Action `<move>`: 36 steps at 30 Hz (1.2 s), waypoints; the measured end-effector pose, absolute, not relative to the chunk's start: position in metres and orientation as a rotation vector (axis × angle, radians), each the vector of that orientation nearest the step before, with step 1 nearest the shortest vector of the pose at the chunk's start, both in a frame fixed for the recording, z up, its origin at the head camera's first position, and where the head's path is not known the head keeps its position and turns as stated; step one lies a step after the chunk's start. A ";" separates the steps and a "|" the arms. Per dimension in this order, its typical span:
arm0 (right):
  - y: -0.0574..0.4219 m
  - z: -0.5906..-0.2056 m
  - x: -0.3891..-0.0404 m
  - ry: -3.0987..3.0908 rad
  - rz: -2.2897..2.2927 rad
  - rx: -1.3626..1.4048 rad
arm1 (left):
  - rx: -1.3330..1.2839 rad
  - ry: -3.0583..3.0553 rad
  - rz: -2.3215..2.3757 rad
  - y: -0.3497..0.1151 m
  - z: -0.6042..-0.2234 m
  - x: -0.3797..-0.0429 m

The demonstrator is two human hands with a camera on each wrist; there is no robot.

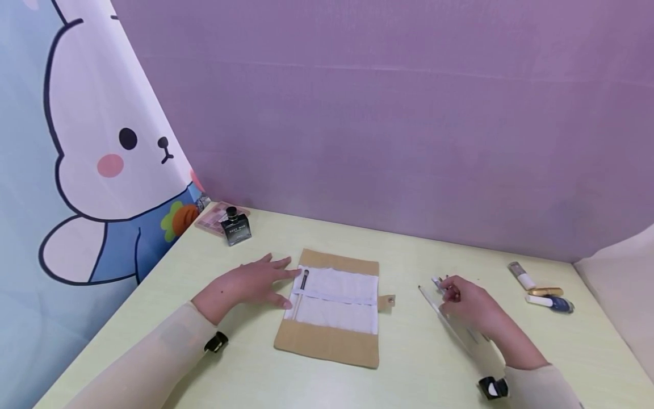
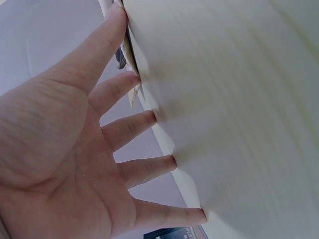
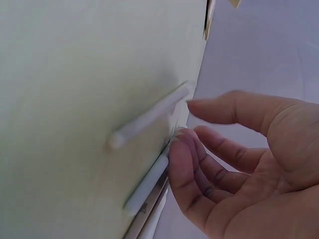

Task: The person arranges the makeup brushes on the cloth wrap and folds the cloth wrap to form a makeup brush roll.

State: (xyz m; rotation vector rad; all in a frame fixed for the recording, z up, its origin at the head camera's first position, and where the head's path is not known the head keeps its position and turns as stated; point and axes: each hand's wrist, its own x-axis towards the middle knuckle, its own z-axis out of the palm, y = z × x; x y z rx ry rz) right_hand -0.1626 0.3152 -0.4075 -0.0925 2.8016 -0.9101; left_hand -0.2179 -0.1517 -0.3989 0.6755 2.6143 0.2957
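Note:
A tan brush roll [image 1: 327,343] with a white lining lies unfolded on the table. One makeup brush [image 1: 305,280] stands under the elastic band at its left side. My left hand [image 1: 255,281] is spread, thumb and forefinger on the roll's left edge, the other fingertips [image 2: 167,163] down on the table. To the right of the roll, my right hand [image 1: 467,301] is over several thin brushes [image 1: 431,301], fingers loosely bent and touching them. In the right wrist view its thumb stands apart from the fingers, beside a blurred pale brush handle [image 3: 149,117].
A dark perfume bottle [image 1: 237,228] stands before a pink palette [image 1: 208,221] at the back left. On the right lie a white-and-grey bottle [image 1: 522,276], a gold tube [image 1: 546,292] and a blue nail polish bottle [image 1: 559,304]. A purple backdrop [image 1: 388,142] hangs behind the table.

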 end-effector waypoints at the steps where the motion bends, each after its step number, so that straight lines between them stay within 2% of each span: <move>1: 0.314 -0.407 -0.162 2.800 -0.905 -0.089 | 0.677 2.615 0.298 -0.152 -0.399 -0.218; 11: 0.298 -0.405 -0.156 2.782 -0.885 -0.186 | 0.687 2.613 0.296 -0.152 -0.400 -0.218; 20: 0.283 -0.406 -0.140 2.531 -0.948 -0.542 | 0.687 2.618 0.286 -0.152 -0.400 -0.220; 36: 0.263 -0.400 -0.124 2.394 -0.875 -0.620 | 0.688 2.612 0.293 -0.153 -0.402 -0.221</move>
